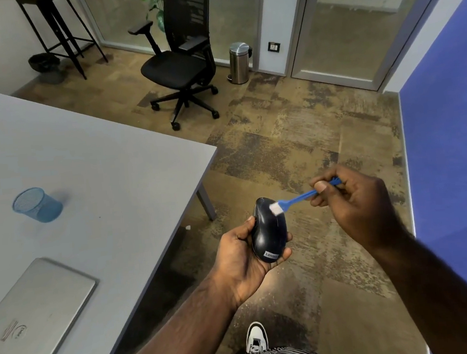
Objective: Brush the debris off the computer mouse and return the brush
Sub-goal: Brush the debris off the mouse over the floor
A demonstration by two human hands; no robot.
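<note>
Bristles of the brush point(299, 198) touch the far end of the mouse point(268, 230), cupped in the left hand point(244, 260) right of the desk point(112, 159); right hand point(356, 202) fingers pinch the handle. Short light strokes away from the body, over the floor, should work best

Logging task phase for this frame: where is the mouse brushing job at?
Done: both items are picked up, off the table. In hand: the left hand grips the computer mouse; the right hand pinches the blue brush, its white bristles on the mouse's upper end, so brushing is in progress. Left: finish brushing and return the brush, perhaps to the blue mesh cup; debris itself isn't discernible.
</note>
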